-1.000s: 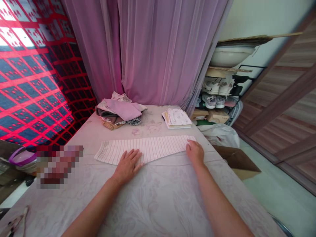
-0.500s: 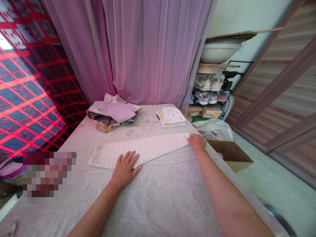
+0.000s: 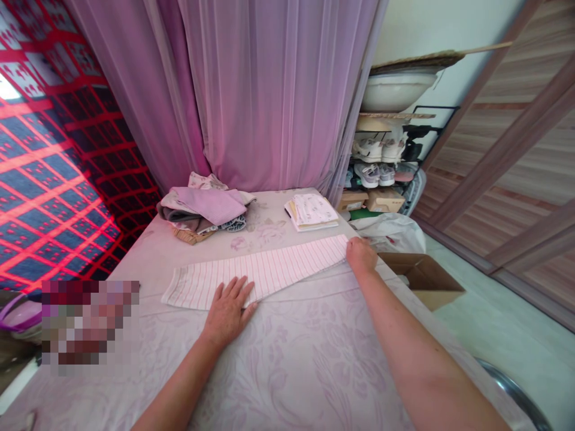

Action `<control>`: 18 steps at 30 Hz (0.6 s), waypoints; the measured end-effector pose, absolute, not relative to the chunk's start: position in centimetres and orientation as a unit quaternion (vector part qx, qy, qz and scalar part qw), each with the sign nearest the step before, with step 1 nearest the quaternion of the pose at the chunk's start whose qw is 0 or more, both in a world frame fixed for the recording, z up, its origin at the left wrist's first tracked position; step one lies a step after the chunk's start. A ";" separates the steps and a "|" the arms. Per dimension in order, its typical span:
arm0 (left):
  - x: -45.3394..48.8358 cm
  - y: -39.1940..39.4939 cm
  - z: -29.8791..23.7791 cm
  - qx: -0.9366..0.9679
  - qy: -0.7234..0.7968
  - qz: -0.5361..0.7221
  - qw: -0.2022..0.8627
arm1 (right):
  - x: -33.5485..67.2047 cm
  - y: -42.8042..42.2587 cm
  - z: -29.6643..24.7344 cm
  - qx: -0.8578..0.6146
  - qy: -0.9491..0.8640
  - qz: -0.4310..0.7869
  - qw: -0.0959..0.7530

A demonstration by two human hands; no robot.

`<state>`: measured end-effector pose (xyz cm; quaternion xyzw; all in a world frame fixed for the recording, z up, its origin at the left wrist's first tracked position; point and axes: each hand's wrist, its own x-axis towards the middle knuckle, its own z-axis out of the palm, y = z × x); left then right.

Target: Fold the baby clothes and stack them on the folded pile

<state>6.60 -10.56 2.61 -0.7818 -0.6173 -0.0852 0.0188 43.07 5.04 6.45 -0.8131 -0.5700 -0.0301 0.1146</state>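
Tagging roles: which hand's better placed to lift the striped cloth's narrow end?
Likely the right hand: it grips the striped cloth at that end. The left hand lies flat nearer the wide end.

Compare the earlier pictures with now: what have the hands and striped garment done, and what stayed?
The right hand has moved out to the narrow end of the striped garment and is closed there; that end has swung forward, nearer the folded stack. The left hand stays flat on the garment; stack and clothes pile stay put.

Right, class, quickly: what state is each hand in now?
Left hand: open, fingers spread on the striped cloth.
Right hand: closed, holding the striped cloth by its narrow end.
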 end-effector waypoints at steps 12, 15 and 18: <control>6.5 -10.7 2.6 -0.786 -0.613 -0.079 0.021 | 40.6 4.6 5.8 -0.734 -0.657 -0.047 0.165; 6.3 -10.7 2.4 -0.788 -0.611 -0.079 0.019 | 37.1 5.2 6.0 -0.646 -0.748 0.008 0.152; 6.3 -10.7 2.4 -0.785 -0.614 -0.082 0.019 | 33.7 6.2 5.8 -0.594 -0.793 0.044 0.127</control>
